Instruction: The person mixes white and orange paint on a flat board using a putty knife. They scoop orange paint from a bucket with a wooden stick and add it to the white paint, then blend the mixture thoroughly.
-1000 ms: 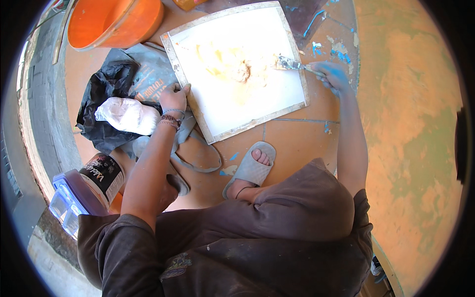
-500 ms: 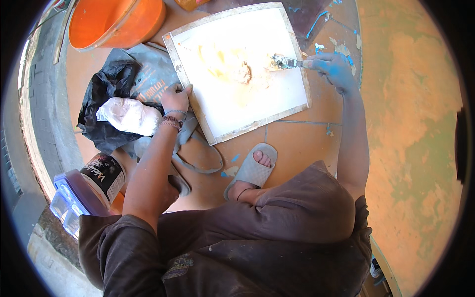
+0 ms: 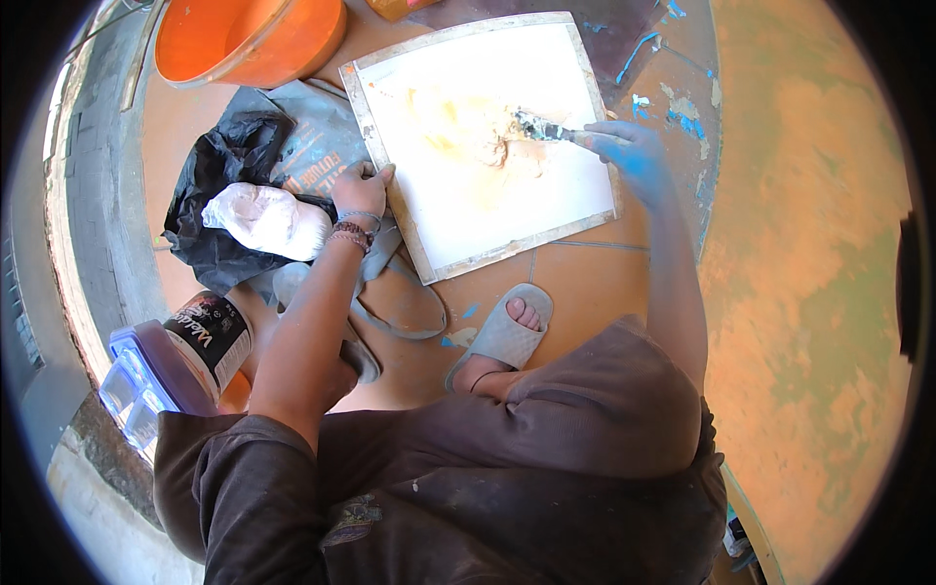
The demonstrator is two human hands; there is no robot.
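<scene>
A white board with a worn, greyish border lies tilted on the tiled floor in front of me. Pale orange and cream paste is smeared over its middle, with a thicker lump near the centre. My right hand, stained blue, grips the handle of a putty knife from the right, and the paint-crusted blade meets the lump. At the board's left edge, my left hand is closed with the thumb against the border; its curled fingers are partly hidden.
Beside my left wrist, a white plastic bag rests on black plastic and a grey printed sack. An orange basin stands at the far left. Nearer are a black-labelled tub and a purple-rimmed clear container. A patchy orange wall bounds the right.
The putty knife has moved left across the board, from beside the paste lump onto it, with my right hand following. The whole view has shifted slightly; my left hand stays at the board's edge.
</scene>
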